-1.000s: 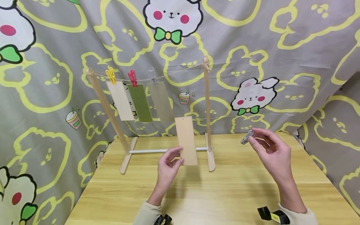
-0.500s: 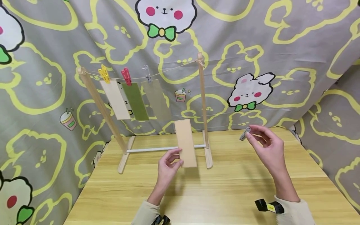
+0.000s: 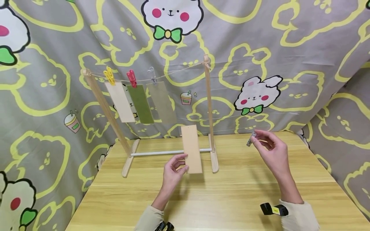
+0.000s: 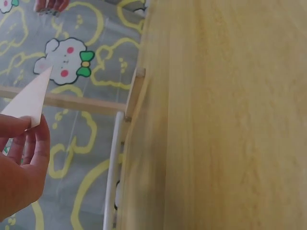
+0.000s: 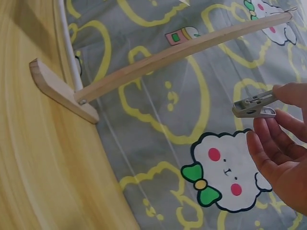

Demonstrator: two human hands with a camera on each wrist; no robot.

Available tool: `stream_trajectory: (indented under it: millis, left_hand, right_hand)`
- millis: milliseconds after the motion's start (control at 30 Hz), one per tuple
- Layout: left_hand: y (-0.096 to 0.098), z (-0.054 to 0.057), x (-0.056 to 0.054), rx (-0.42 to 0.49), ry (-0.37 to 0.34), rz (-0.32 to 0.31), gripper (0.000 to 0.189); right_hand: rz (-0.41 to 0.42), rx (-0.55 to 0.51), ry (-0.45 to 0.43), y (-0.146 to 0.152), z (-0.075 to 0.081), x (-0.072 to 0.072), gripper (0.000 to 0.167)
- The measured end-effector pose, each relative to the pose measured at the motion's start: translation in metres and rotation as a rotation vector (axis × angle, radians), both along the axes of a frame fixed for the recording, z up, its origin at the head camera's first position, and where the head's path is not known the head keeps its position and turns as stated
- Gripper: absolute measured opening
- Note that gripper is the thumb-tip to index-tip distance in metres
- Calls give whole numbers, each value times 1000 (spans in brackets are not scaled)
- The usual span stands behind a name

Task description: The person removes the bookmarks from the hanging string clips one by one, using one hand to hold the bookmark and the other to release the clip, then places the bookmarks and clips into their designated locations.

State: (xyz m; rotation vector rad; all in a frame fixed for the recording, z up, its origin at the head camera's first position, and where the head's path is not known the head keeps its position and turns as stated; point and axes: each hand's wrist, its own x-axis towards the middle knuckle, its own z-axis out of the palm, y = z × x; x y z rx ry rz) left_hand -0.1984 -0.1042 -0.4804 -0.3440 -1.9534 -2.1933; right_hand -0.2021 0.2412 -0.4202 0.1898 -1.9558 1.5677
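Note:
My left hand (image 3: 172, 170) pinches a tan rectangular card (image 3: 192, 149) by its lower left edge, holding it up in front of the rack's white bar. A small hole shows near the card's top. In the left wrist view the card (image 4: 31, 103) appears edge-on between thumb and fingers. Off to the right, my right hand (image 3: 273, 150) pinches a grey clothespin (image 3: 251, 139) above the table. The right wrist view shows that clothespin (image 5: 254, 104) between thumb and fingertips, its nose pointing away from the hand.
A wooden rack with a right post (image 3: 209, 106) and left post (image 3: 107, 112) carries a string (image 3: 182, 71). From it hang a cream card (image 3: 120, 102) on a yellow clothespin (image 3: 109, 76), a green card (image 3: 141, 104) on a red one, and a grey-green card (image 3: 162, 102) on a clear one. Patterned cloth hangs behind.
The right hand has moved slightly left with the clothespin. The left hand still holds the tan card, which sits slightly lower in view. The head view has shifted a little.

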Motion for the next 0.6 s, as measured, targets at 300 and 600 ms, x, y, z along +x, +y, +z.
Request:
stream_trajectory:
  millis: [300,600]
  left_hand:
    - [5,-4,-3,-30,-49,-6,47]
    - [3,-10,-2,-42,-66,1,48]
  right_hand:
    - [-45,61,-81,1,-10,-7,31]
    - [-39,119,-94,-8,-2,0,29]
